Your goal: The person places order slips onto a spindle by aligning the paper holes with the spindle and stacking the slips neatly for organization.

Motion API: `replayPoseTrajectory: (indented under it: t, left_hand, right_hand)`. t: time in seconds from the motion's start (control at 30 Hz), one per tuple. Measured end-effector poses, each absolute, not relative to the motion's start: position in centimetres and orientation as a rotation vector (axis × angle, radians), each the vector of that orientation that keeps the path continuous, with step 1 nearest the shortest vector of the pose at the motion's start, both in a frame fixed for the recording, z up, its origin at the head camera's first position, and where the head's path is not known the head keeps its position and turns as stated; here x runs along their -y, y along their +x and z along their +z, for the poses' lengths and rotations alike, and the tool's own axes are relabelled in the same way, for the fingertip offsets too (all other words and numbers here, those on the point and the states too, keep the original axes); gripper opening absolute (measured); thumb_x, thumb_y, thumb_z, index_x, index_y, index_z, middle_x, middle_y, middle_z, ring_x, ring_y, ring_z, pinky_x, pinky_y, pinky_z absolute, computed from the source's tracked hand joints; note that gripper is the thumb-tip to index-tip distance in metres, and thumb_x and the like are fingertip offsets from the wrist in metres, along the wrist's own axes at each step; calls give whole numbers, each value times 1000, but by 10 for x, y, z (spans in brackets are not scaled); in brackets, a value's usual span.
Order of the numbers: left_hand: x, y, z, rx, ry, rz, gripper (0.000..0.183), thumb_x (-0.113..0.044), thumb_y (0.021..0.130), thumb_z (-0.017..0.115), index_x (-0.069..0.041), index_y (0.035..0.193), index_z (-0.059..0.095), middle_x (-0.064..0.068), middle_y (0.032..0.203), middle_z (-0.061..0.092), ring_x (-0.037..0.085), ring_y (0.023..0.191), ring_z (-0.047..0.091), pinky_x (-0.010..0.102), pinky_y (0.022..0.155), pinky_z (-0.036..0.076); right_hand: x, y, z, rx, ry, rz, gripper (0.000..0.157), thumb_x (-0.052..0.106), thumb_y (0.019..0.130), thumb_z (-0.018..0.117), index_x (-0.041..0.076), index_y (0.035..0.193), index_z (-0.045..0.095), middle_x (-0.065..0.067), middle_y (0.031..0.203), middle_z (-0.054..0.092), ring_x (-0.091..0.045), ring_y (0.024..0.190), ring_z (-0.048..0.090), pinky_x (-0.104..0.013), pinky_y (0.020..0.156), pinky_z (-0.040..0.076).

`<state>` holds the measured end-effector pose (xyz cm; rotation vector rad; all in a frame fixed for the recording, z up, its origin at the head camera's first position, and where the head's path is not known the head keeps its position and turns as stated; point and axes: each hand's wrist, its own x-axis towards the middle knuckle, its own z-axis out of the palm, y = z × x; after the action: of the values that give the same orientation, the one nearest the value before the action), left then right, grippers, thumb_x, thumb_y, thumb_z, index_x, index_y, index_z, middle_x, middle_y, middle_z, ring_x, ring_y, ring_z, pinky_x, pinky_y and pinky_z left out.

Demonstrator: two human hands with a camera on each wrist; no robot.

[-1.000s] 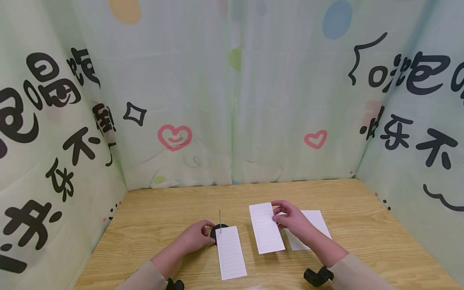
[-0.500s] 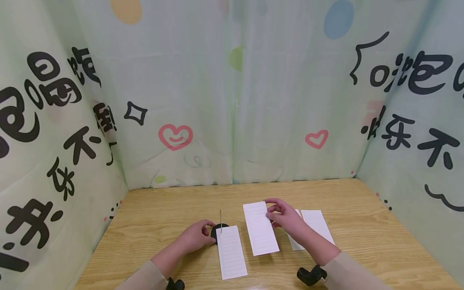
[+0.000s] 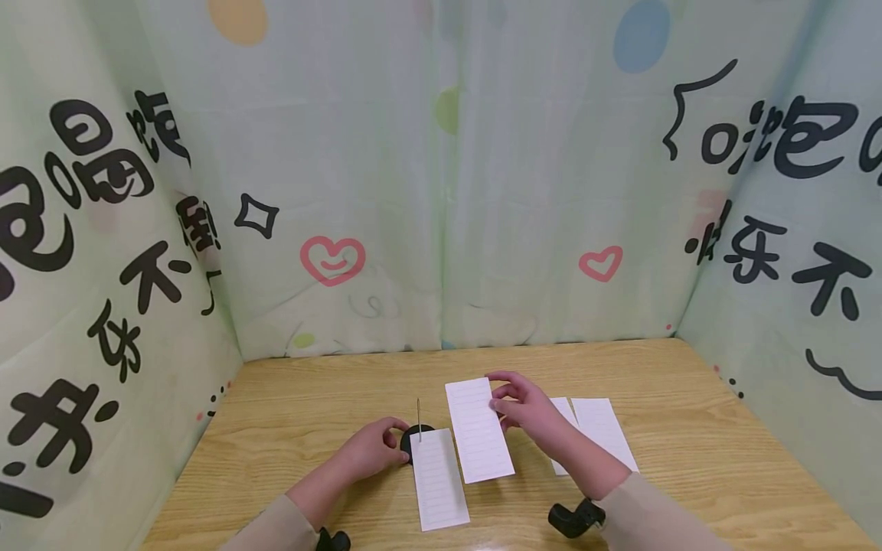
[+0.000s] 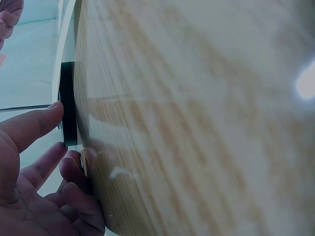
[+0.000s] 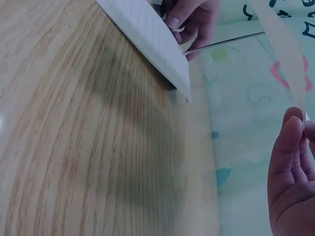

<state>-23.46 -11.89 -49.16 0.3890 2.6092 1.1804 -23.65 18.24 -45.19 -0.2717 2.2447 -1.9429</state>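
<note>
A bill spike stands on the table, with a thin upright needle [image 3: 419,413] and a round black base [image 3: 406,442]. My left hand [image 3: 372,451] holds the base's left edge between thumb and fingers; in the left wrist view the thumb [image 4: 42,120] lies against the black base [image 4: 69,103]. One lined paper slip [image 3: 441,482] is pierced on the needle and lies over the base towards me. To the right of the needle, my right hand [image 3: 529,413] pinches another lined slip [image 3: 478,432] by its right edge, above the table. That slip appears edge-on in the right wrist view.
Two more white slips, a near one [image 3: 602,428] and a partly covered one [image 3: 561,409], lie on the wooden table [image 3: 310,383] behind my right forearm. Printed curtains [image 3: 441,229] enclose the table at the back and both sides. Black straps sit at both wrists.
My right hand has carried its slip leftward, closer to the needle, uncovering more of the slips on the right. The left hand and the spike have stayed in place.
</note>
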Motion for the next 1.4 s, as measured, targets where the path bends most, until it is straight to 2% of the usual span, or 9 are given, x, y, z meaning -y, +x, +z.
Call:
replayPoseTrajectory:
  t: [1.4]
  left_hand:
    - [120,-236,-494,-2605,387,1187,39,-14,83,78,-11,118,63,3,84,52,18,72,49,32,64,39]
  right_hand:
    - [-139,-231,-439,-2133,-371,-1982,46,4,96,61,2,139,47,-12,101,56,-20,75,57,-33,66,52]
